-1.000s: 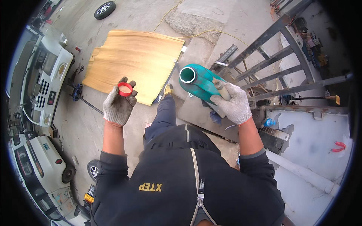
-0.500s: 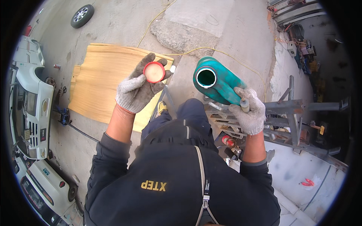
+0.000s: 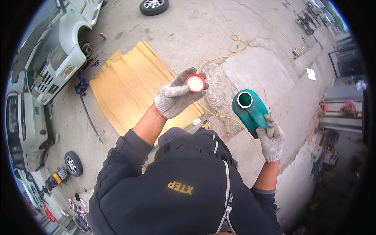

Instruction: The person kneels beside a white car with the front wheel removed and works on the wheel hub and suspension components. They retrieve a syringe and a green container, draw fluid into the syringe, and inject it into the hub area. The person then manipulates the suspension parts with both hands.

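My left hand (image 3: 176, 96), in a dirty grey-white knit glove, holds a small round red cap (image 3: 195, 83) with pale cream material or lining inside, facing up. My right hand (image 3: 273, 141), gloved alike, grips a teal plastic jug (image 3: 249, 111) at its lower end, together with a slim pale syringe-like cylinder (image 3: 270, 127) with a thin tip. The jug's uncapped round mouth faces up toward me. Both hands are raised apart in front of my dark jacket. Below and behind my left hand lies a large rippled yellow sheet (image 3: 129, 86) on the concrete.
White vehicles (image 3: 55, 66) stand along the left, with a blue jack (image 3: 81, 84) beside one. Loose wheels (image 3: 154, 6) lie at top and lower left. A yellow hose (image 3: 219, 58) crosses the concrete ground (image 3: 274, 70). Racks and clutter (image 3: 329, 137) line the right edge.
My view has turned, so the metal frame at the right has gone out of sight. My left hand has risen toward the middle with the cap; my right hand still grips jug and cylinder.
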Motion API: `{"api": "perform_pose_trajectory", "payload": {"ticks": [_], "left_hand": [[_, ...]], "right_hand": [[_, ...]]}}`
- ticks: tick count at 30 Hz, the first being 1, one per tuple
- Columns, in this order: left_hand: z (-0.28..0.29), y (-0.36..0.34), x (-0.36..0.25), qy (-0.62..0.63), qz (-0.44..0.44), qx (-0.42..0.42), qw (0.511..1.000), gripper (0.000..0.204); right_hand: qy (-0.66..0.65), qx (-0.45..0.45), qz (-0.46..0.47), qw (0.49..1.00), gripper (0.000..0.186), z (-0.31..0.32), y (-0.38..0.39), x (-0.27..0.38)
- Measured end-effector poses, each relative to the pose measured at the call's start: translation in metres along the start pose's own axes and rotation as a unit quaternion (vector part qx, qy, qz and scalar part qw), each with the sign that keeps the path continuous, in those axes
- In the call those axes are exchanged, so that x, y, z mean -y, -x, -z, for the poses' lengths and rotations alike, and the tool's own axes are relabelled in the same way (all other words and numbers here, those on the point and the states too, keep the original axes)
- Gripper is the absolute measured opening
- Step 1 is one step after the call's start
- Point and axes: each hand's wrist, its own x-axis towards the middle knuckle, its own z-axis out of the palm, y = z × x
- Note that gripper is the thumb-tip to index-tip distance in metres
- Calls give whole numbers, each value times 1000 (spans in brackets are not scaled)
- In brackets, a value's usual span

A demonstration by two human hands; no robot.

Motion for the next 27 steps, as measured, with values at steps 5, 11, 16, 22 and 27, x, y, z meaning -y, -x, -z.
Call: {"api": "perform_pose_trajectory", "payload": {"ticks": [5, 11, 16, 22, 27], "left_hand": [[1, -60, -37, -18, -103, -105, 989, 59], [56, -161, -120, -77, -194, -180, 961, 66], [154, -297, -218, -65, -214, -182, 958, 67], [161, -451, -349, -86, -192, -177, 961, 60], [163, -515, -461, -147, -248, -205, 935, 63]], "right_hand": [[-32, 106, -24, 994, 47, -2, -157, 14], [-29, 117, 52, 991, 49, -59, -335, 11], [-62, 145, 5, 988, 49, -144, -488, 11], [-104, 179, 7, 978, 50, -258, -681, 74], [-181, 238, 6, 954, 52, -343, -829, 141]]}}
